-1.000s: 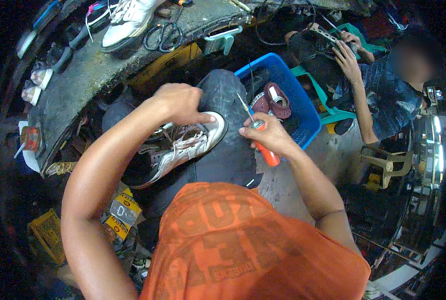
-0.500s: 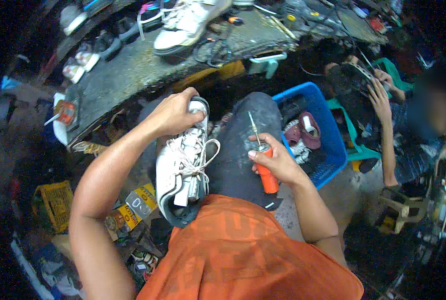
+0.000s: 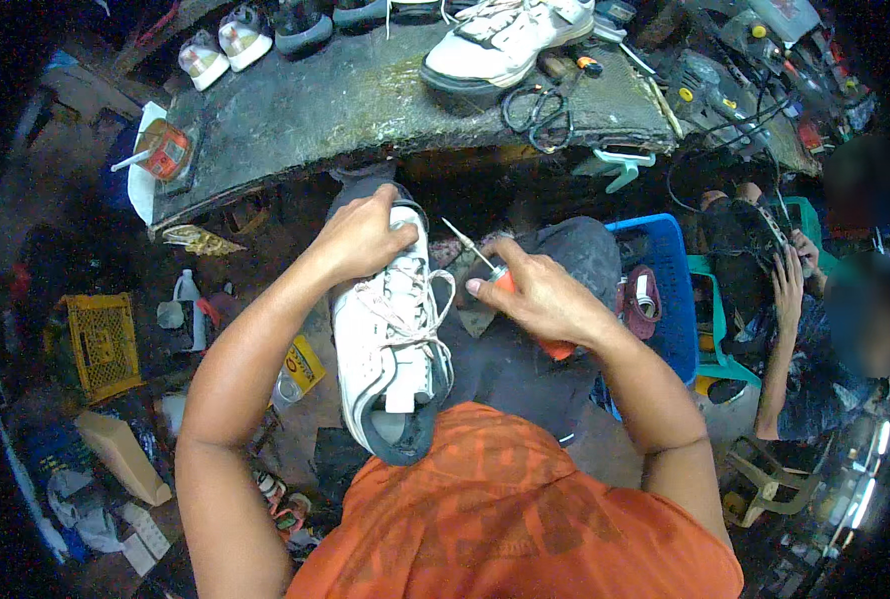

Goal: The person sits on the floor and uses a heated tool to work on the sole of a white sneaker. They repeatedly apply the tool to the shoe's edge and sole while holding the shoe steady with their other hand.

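My left hand (image 3: 370,230) is closed over the toe of a white laced sneaker (image 3: 370,339), which lies lengthwise above my lap with its dark collar toward me and its toe away from me. My right hand (image 3: 535,299) grips an orange-handled tool (image 3: 555,347) with a thin metal spike (image 3: 460,240). The spike points up-left, just right of the shoe's upper part, apparently not touching it. My dark-trousered knee (image 3: 575,245) is behind the right hand.
A worn workbench (image 3: 325,100) ahead bears shoes, cables and tools. At right are a blue basket (image 3: 680,309) with shoes and a seated co-worker (image 3: 795,389) handling something. A yellow crate (image 3: 100,344) and clutter lie on the floor at left.
The sneaker has turned from diagonal to lengthwise, toe away from me, my left hand moving with it. The right hand's spike has tilted left toward the shoe. The view has shifted.
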`<state>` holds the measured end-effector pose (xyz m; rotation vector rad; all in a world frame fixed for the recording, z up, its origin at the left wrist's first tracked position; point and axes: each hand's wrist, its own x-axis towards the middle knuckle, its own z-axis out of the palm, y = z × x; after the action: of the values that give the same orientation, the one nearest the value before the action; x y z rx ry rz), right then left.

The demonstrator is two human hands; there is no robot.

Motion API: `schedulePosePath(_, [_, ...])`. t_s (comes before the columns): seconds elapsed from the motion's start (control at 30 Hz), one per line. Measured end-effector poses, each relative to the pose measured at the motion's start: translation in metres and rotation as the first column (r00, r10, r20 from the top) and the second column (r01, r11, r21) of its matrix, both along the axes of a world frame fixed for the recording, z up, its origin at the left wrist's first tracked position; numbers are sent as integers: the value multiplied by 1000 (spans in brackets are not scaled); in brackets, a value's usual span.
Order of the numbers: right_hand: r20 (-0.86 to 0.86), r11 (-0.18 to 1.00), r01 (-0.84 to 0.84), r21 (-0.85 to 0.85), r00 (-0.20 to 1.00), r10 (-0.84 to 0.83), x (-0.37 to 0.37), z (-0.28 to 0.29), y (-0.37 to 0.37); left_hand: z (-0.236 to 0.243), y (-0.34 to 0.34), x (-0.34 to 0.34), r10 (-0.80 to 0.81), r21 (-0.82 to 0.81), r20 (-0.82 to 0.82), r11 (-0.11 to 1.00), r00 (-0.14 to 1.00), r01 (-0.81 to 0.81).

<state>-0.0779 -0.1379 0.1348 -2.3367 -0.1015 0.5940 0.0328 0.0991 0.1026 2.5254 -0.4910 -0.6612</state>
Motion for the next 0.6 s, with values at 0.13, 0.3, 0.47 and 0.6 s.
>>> schedulePosePath(0.13, [-29,986,-82,-143,997,78,19,-2,8,-11,-3,11,-155,40,-13,987,988,156])
schedulePosePath(0.3, [-102,945,-156,-288,986,132,37,-8,8,-25,-16,21,-239,105,-62,964,969,244])
schedulePosePath(0.47, [-130,926,-211,-312,975,179,42,-12,9,-29,-20,25,-265,147,-89,950,960,275])
schedulePosePath(0.6, [-131,913,-246,-327,968,214,48,-16,9,-30,-25,26,-285,156,-103,942,953,298])
